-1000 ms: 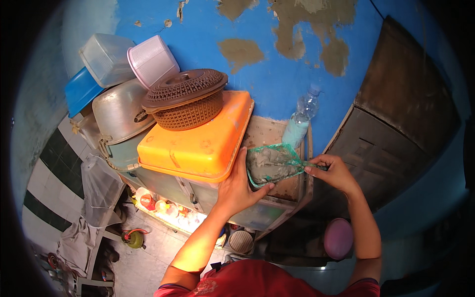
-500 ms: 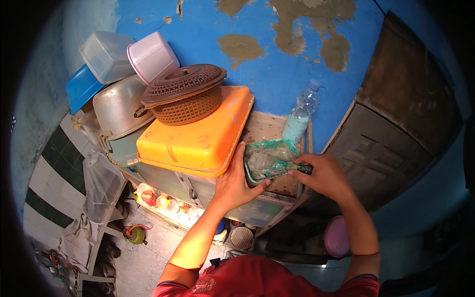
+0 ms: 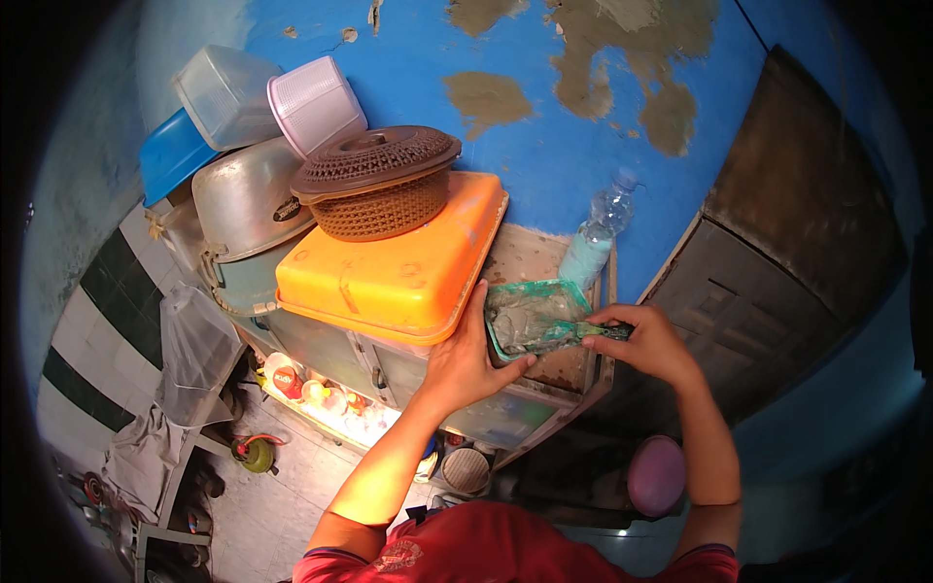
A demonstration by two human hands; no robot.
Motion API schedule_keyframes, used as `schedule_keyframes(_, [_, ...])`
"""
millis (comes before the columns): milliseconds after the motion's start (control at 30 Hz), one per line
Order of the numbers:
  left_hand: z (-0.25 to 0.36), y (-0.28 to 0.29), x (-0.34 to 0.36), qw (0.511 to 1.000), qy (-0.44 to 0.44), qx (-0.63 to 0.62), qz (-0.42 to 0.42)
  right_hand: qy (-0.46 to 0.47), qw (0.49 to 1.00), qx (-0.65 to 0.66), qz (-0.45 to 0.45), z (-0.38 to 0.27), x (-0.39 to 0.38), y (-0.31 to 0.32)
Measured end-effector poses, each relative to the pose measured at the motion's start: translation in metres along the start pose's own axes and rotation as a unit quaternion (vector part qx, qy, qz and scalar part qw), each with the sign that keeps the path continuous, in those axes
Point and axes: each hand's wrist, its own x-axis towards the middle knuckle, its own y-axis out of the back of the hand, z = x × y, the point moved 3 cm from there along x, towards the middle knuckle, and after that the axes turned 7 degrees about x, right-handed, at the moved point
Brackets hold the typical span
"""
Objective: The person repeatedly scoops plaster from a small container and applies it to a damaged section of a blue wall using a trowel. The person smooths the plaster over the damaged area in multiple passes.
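Observation:
A green plastic tub (image 3: 497,352) with grey wet paste (image 3: 525,313) in it sits on the cabinet top. My left hand (image 3: 468,361) steadies its left side, thumb and fingers spread along the rim. In my right hand (image 3: 646,342) is the dark green handle of a small spreading tool (image 3: 610,331), held between thumb and fingers. The tool's working end lies in the paste, smeared and hard to make out. Just behind the tub stands a clear plastic bottle (image 3: 595,231) with pale cloudy liquid, against the blue wall.
An orange plastic box (image 3: 389,277) bears a brown lidded basket (image 3: 374,209), left of the tub. Metal and plastic basins (image 3: 243,199) are piled farther left. Grey patches (image 3: 491,102) mark the blue wall (image 3: 389,87). A dark wooden door (image 3: 768,282) is at the right.
My right hand and the tool have shifted slightly to the right across the tub. My left hand stays at the tub's side. The whole view has tilted a little.

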Motion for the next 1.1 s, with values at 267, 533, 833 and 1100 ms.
schedule_keyframes(267, [0.0,0.001,0.003,1.0,-0.001,0.005,0.005,-0.055,0.988,0.141,0.014,0.026,0.001,0.012])
schedule_keyframes(533, [-0.002,-0.003,-0.003,1.0,0.009,0.018,0.004,-0.017,0.985,0.16,0.06,0.016,-0.016,0.013])
schedule_keyframes(833, [-0.005,-0.009,-0.004,0.999,0.039,0.0,-0.021,0.043,0.968,0.168,0.182,-0.053,0.055,0.06])
schedule_keyframes(1100, [-0.005,-0.007,-0.003,0.998,0.036,0.024,-0.035,0.158,0.943,0.186,0.225,-0.139,0.193,0.1])
